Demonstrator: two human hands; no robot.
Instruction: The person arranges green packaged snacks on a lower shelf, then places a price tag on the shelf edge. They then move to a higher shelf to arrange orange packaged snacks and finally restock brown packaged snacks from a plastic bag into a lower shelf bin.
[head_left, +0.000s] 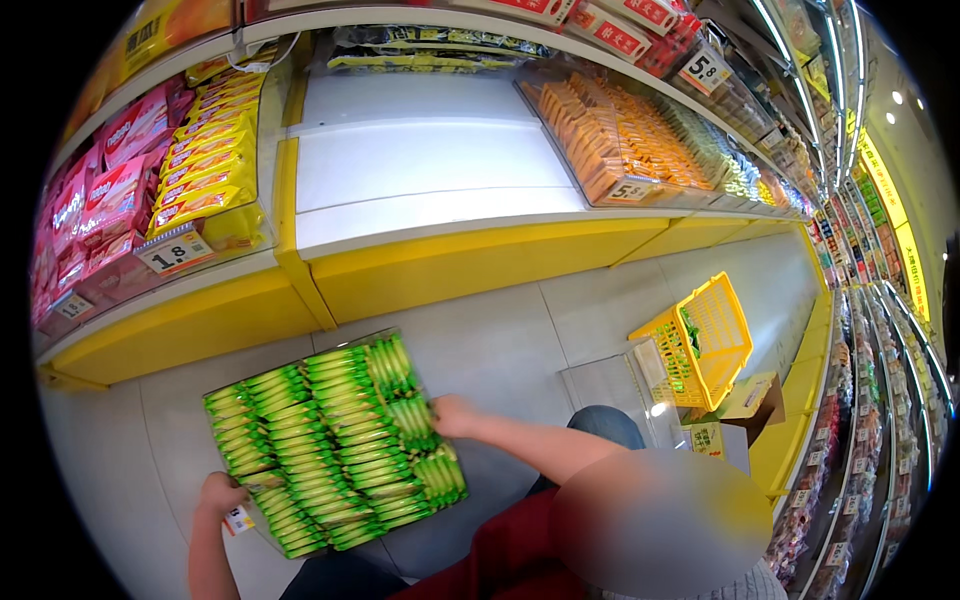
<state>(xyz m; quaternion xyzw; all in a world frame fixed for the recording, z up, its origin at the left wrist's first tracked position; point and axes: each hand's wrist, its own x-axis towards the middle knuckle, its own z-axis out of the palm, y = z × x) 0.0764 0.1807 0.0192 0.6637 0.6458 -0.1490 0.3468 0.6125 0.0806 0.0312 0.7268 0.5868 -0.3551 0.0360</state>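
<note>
A clear plastic display bin full of green-wrapped snack packs (330, 442), set in rows, is between my hands over the tiled floor. My left hand (221, 495) grips its left edge beside a price tag (238, 520). On the opposite edge, my right hand (452, 416) has its fingers closed over the rim. Whether the bin touches the floor, I cannot tell. Beyond it, the bottom shelf (427, 165) shows a bare white stretch between yellow-wrapped packs (202, 172) and a clear bin of orange-wrapped packs (615, 135).
A yellow plastic basket (701, 341) holding some green packs stands on the floor at right. Near it are a clear plastic bin (611, 382) and open cardboard boxes (750, 397). Pink wafer packs (112, 195) fill the shelf at far left. More stocked shelves (847, 450) line the right side.
</note>
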